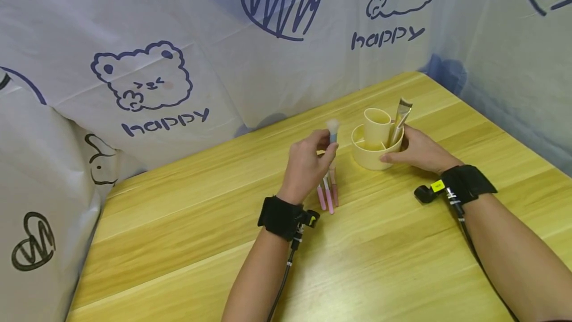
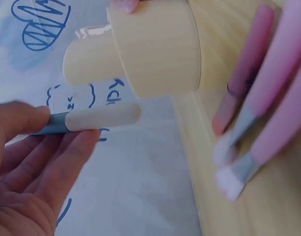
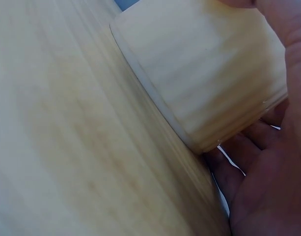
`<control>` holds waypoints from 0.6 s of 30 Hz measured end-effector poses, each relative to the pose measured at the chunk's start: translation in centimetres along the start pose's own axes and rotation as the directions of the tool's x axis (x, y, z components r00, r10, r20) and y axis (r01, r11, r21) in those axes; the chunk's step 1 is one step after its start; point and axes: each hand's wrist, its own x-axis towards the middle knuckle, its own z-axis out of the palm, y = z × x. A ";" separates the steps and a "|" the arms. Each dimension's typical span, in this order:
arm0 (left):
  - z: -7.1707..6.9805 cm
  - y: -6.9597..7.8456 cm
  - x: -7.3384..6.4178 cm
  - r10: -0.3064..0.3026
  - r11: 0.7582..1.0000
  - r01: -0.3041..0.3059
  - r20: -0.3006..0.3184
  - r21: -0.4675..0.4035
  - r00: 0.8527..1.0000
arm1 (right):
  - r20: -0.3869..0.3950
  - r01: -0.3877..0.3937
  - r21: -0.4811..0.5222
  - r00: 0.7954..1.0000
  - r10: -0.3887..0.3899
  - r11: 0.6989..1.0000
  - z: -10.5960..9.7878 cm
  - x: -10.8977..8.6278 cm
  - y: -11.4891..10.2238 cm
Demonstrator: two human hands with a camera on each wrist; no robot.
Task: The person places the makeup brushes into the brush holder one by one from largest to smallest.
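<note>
My left hand (image 1: 307,163) pinches a makeup brush (image 1: 333,135) between thumb and fingers, its pale bristles upward. In the left wrist view, the same brush (image 2: 94,118) shows a blue section and a whitish rounded end. To its right stands a cream round makeup brush holder (image 1: 368,158) with a taller central cup. My right hand (image 1: 422,149) grips the holder's right side, thumb at the front rim and fingers behind. A shiny metallic brush (image 1: 400,118) leans upright in the holder's right compartment. The right wrist view shows the holder's wall (image 3: 189,64), with fingers partly hidden behind it.
Several pink-handled brushes (image 1: 328,198) lie on the wood-grain table (image 1: 187,217), just below my left hand and partly covered by it. A printed white cloth (image 1: 214,63) hangs along the table's back edge. Cables (image 1: 478,252) trail from both wrist cameras along the forearms.
</note>
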 end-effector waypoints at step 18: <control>2.6 0.0 0.4 0.120 0.985 -0.129 -0.083 -0.117 0.989 | -0.002 0.015 0.018 1.000 -0.015 1.000 0.1 0.0 -0.2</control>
